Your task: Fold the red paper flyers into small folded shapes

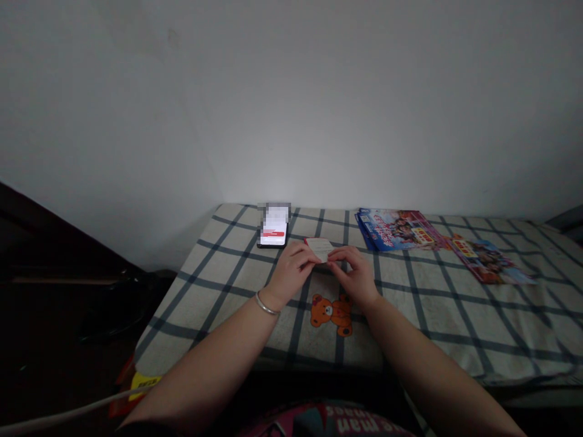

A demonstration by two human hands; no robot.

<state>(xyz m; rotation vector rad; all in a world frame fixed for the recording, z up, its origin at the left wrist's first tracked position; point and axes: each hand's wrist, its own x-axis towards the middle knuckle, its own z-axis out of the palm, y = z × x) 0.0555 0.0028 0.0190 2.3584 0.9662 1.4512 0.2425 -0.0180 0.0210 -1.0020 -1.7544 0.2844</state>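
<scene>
Between both hands, just above the cloth, is a small white paper card point(320, 247) with a red edge on its left and fine print. My left hand point(294, 271), with a silver bangle at the wrist, pinches the card's lower left corner. On the opposite side, my right hand point(354, 274) pinches the lower right part between thumb and fingers. A phone point(274, 230) with a lit white screen and a red bar lies a little beyond my left hand.
A checked tablecloth point(218, 267) with a printed teddy bear point(331, 314) covers the table against a pale wall point(291, 97). Colourful leaflets point(394, 229) lie in a stack at the right, and another leaflet point(494, 261) sits beside them. A white cable point(73, 414) runs at lower left.
</scene>
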